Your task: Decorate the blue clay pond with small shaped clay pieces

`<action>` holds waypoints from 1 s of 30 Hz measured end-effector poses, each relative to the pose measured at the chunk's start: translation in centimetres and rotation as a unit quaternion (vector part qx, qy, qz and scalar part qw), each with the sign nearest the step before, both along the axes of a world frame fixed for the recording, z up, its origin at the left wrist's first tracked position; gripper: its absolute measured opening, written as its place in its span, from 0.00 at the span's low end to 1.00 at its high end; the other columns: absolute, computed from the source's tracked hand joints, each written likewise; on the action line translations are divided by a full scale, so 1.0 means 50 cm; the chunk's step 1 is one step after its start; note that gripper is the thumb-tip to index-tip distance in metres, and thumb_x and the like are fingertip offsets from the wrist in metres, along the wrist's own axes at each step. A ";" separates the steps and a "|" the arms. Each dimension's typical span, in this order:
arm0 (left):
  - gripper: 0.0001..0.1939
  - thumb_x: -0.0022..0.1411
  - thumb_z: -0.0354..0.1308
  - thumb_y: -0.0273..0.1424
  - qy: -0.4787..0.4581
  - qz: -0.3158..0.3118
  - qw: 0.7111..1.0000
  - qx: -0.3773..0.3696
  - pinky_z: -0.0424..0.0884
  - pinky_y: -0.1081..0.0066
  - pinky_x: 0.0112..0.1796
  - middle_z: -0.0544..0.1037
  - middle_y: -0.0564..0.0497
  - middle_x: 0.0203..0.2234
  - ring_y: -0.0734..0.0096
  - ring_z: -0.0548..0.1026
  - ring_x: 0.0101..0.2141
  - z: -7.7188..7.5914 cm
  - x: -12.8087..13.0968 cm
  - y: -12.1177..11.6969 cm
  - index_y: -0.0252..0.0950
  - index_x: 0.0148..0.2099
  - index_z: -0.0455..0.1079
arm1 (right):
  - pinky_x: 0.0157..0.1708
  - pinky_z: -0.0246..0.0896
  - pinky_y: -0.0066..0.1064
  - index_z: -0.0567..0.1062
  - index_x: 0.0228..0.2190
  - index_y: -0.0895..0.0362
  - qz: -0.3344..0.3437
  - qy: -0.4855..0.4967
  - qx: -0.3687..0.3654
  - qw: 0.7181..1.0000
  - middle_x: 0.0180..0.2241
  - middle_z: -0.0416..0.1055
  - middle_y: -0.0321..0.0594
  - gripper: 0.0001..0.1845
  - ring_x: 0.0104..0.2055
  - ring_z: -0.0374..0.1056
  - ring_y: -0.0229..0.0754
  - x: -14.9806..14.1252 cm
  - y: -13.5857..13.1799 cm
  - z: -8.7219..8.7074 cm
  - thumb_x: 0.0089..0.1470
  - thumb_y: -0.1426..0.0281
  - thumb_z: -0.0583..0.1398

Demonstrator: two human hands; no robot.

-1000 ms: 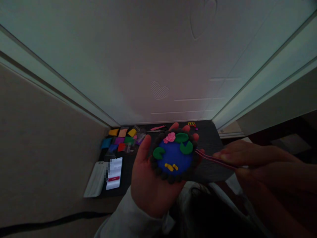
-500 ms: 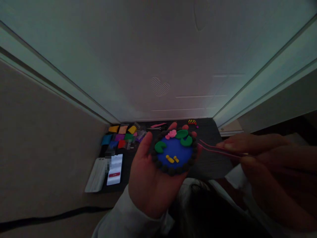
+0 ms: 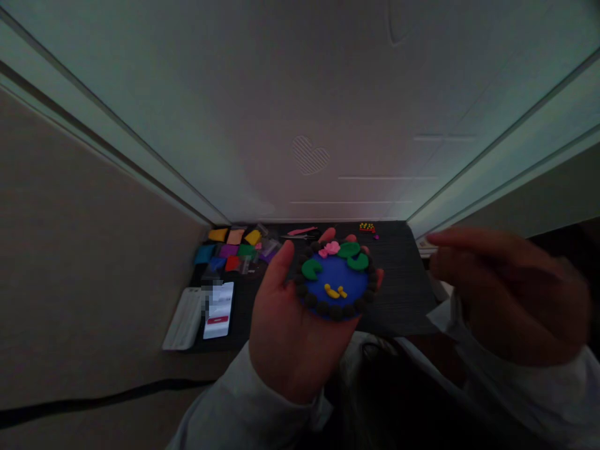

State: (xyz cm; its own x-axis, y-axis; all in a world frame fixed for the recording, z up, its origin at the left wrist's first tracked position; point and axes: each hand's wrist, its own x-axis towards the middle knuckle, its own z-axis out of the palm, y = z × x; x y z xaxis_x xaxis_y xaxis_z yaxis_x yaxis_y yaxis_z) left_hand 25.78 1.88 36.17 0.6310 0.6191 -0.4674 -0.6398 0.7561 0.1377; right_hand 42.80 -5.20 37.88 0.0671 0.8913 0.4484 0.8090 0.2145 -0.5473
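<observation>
On the open palm of my left hand [image 3: 290, 337] rests a round clay pond [image 3: 340, 278], the fingers cupped behind its far edge and the thumb standing at its left. Its blue face has a rim of dark clay balls. Green lily pads [image 3: 357, 262] and a pink flower [image 3: 332, 248] sit along the far side, and small yellow clay pieces [image 3: 334, 291] near the bottom. Apart from the pond, my right hand [image 3: 506, 294] hangs in the air at the right, blurred, its fingers curled in. The tweezers it gripped half a second ago are hidden from view now.
Colored clay packets [image 3: 229, 251] lie at the back left of the dark table [image 3: 398, 300]. Nearer are a lit phone [image 3: 219, 310] and a white case [image 3: 184, 319]. Scissors [image 3: 300, 236] and a pink tool [image 3: 302, 230] lie against the wall, with tiny yellow and red pieces [image 3: 367, 227] farther right.
My right hand has drawn back and turned, so the pink tweezers have gone out of sight. Before that, their tips spread apart beside the pond's rim. My left hand keeps holding the pond.
</observation>
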 end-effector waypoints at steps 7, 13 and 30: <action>0.21 0.59 0.42 0.39 0.011 -0.030 0.999 0.027 0.62 0.60 0.47 0.70 0.48 0.46 0.59 0.65 0.49 -0.001 0.003 -0.008 0.40 0.53 0.60 | 0.24 0.58 0.24 0.71 0.35 0.55 0.114 -0.111 -0.080 0.984 0.26 0.69 0.36 0.09 0.26 0.65 0.34 -0.028 0.037 0.009 0.48 0.72 0.57; 0.21 0.58 0.43 0.39 0.022 -0.027 0.998 0.049 0.59 0.57 0.49 0.69 0.49 0.47 0.56 0.62 0.51 0.002 0.004 -0.015 0.39 0.52 0.62 | 0.24 0.56 0.24 0.71 0.35 0.55 0.128 -0.159 -0.109 0.973 0.27 0.68 0.37 0.09 0.26 0.65 0.34 -0.024 0.042 0.012 0.49 0.70 0.56; 0.21 0.59 0.41 0.39 0.026 -0.007 0.998 0.062 0.57 0.61 0.50 0.70 0.48 0.45 0.59 0.62 0.51 0.005 0.001 -0.015 0.39 0.53 0.61 | 0.23 0.52 0.26 0.71 0.37 0.56 0.116 -0.195 -0.047 0.973 0.23 0.66 0.35 0.11 0.22 0.60 0.33 -0.033 0.023 -0.017 0.50 0.69 0.56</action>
